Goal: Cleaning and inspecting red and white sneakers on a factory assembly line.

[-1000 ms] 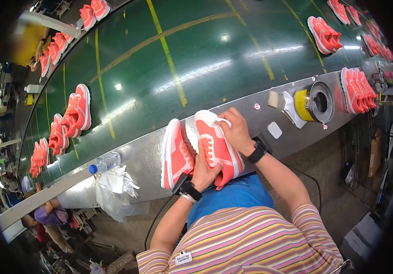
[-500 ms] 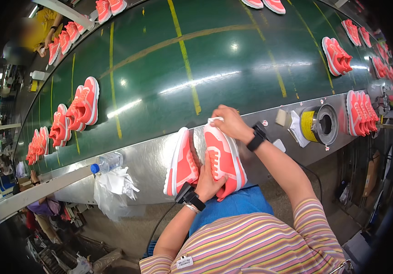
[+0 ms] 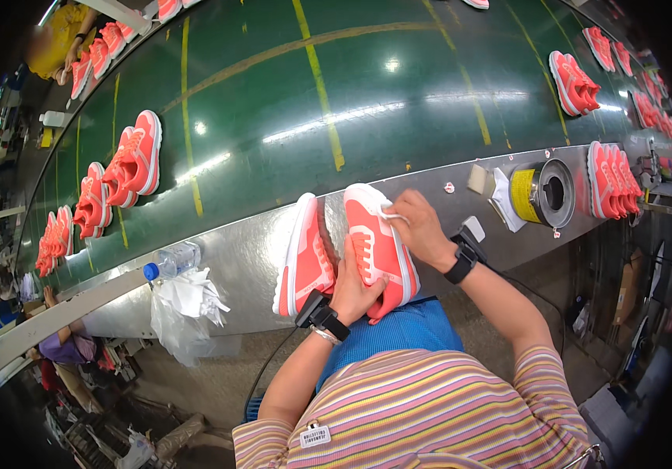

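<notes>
A coral sneaker [image 3: 383,252] with a white sole points away from me at the metal edge of the conveyor. My left hand [image 3: 354,291] is closed round it near the laces and collar. At the right side of its toe, my right hand [image 3: 420,227] pinches a small piece of white cloth [image 3: 393,215] against the sole edge. Directly left of the held shoe lies a matching sneaker [image 3: 303,262], tilted on its side and touching nothing but the metal and perhaps my left wrist.
The green conveyor belt [image 3: 258,148] carries pairs of coral sneakers [image 3: 137,160]. A metal can [image 3: 552,193] with a yellow label stands right, beside folded white paper [image 3: 502,202]. At left are a water bottle [image 3: 176,259] and a bag of white tissue [image 3: 191,301]. A co-worker in yellow [image 3: 55,47] is far left.
My right hand has moved with the cloth from the tip of the toe down to its right side. The left hand keeps its hold. The whole view has shifted slightly.
</notes>
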### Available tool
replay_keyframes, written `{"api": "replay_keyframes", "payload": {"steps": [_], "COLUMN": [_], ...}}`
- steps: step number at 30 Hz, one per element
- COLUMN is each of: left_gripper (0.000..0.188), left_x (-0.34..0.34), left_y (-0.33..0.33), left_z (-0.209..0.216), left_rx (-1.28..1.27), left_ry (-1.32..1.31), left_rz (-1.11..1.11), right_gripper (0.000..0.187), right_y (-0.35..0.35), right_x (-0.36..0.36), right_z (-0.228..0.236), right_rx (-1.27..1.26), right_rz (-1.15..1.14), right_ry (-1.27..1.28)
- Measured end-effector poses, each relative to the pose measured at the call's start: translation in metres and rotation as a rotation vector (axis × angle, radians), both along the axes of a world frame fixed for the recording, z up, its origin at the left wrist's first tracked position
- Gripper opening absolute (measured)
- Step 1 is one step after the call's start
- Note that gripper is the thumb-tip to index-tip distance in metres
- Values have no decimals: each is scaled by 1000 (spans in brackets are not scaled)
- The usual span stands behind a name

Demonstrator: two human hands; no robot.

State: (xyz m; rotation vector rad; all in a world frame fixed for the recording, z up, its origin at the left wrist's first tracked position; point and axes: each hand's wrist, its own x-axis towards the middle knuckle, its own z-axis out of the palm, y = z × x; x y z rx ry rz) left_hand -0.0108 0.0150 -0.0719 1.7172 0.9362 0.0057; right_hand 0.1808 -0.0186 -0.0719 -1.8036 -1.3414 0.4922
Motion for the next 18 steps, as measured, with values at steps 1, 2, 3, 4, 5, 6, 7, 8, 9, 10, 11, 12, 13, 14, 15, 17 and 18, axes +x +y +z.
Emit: {"api": "replay_keyframes", "payload": {"steps": [1,2,3,4,5,6,7,8,9,10,11,12,13,14,15,17,18], "left_gripper": [101,102,102,102,102,102,102,102,102,101,100,100,100,101,101,100,100], "left_x": [0,-1,-1,-1,-1,0,1,2,3,4,4,1,-1,-3,-3,2,4], "left_y": [0,2,3,1,-1,-1,-1,-1,-2,0,1,0,0,0,1,-1,-2], "left_z": [0,-2,-3,-4,-5,-5,-6,-6,-5,-1,0,-3,-6,-9,-11,-4,-3], "left_rx": [-2,-3,-2,30,58,54,55,56,53,38,23,22,57,93,95,75,72], "left_ry": [-3,-2,-5,-18,-32,-35,-32,-28,-30,13,57,56,-11,-78,-79,-23,-24], "left_rz": [-12,-20,-22,-27,-35,-41,-44,-47,-55,-51,-47,-52,-47,-40,-38,-50,-55], "right_gripper": [8,9,11,11,10,9,9,11,13,13,13,12,11,9,9,9,9], "right_y": [-11,-22,-31,-39,-46,-49,-46,-41,-37,-31,-35,-43,-50,-56,-53,-44,-33], "right_x": [-6,-13,-21,-32,-43,-51,-54,-54,-52,-48,-50,-53,-57,-64,-63,-60,-55], "right_z": [6,10,13,13,12,10,9,7,6,5,5,6,8,10,8,8,7], "right_rx": [0,-54,-107,-106,-95,-82,-83,-82,-81,-113,-113,-136,-156,-123,-121,-151,-102], "right_rz": [-6,-44,-81,-85,-112,-138,-148,-205,-261,-263,-269,-225,-176,-172,-170,-245,-291], "right_ry": [-6,138,283,280,357,434,432,327,221,169,168,158,147,190,189,81,21]}}
